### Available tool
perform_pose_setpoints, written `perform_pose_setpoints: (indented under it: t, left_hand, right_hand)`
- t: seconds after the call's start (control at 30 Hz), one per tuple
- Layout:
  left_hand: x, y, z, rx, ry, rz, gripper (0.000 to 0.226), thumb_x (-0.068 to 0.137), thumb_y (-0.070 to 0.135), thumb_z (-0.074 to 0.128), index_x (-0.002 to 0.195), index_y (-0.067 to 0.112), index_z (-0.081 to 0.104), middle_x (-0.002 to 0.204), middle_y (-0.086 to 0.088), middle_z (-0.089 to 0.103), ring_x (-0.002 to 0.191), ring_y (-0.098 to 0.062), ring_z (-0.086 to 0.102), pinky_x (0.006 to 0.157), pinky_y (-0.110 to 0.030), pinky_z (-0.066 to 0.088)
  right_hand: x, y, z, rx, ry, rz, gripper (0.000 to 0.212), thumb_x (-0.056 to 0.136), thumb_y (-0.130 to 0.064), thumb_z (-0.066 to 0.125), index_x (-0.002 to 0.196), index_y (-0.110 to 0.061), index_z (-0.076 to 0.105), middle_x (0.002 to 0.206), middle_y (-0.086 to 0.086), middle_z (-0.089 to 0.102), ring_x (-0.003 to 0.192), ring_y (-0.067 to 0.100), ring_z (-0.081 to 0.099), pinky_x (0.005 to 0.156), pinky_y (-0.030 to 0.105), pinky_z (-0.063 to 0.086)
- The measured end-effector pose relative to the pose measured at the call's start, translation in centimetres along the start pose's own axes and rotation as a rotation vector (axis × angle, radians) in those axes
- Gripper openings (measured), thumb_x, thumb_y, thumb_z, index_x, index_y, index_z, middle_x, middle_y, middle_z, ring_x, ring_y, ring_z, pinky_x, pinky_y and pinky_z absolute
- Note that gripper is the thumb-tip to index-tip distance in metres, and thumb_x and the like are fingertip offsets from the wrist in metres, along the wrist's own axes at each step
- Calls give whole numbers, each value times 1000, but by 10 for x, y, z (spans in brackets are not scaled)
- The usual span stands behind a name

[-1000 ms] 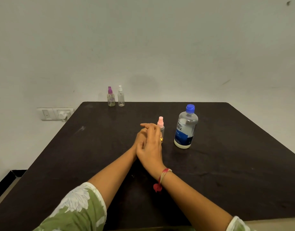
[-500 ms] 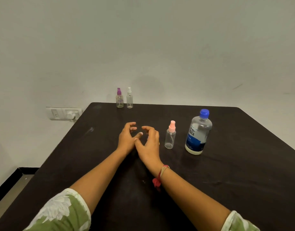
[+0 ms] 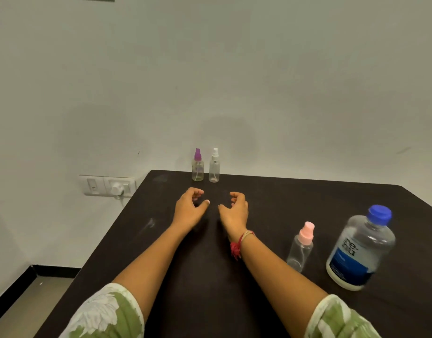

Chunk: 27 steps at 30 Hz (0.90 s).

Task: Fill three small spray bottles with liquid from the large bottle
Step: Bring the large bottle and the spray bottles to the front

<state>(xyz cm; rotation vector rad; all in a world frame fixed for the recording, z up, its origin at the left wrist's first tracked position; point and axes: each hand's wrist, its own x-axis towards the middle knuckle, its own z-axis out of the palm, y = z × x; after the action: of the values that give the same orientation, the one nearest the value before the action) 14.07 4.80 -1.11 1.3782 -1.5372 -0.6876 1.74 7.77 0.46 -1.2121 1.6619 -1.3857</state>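
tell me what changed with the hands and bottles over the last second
The left hand and right hand, pressed together by the pink-capped spray bottle a second ago, have parted and moved forward toward the purple-capped bottle and white-capped bottle at the far edge of the table. Both hold nothing. All four bottles, including the large bottle, stand capped where they were.

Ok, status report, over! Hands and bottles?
Left grip, right grip loosely curled, empty. Large bottle capped, upright, untouched. Pink-capped spray bottle beside it. Nothing in the way.
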Motion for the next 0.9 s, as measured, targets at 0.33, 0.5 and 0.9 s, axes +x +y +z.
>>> perform_pose_setpoints:
  t: [0.33,0.5,0.9]
  left_hand:
    - [70,-21,6,54,43,-38,44,85,30,64,128,24,55,96,7,73,99,-10,63,90,-33,51]
    - [71,-25,8,42,23,-10,44,84,34,65,126,25,54,89,9,71,94,-11,64,88,-37,52]
    - [70,-24,6,-32,19,-22,37,84,35,67,118,26,55,80,10,68,81,-9,66,86,-39,53]
  right_hand:
    - [87,3,42,31,46,-25,66,84,-12,70,142,-10,38,143,10,44,133,23,41,108,28,32]
    - [112,-1,56,-65,0,-67,77,80,-15,74,145,-10,34,144,12,44,133,26,41,107,29,32]
    - [121,-4,60,-65,68,-56,41,77,-10,75,115,-7,59,117,9,62,109,24,58,93,27,44]
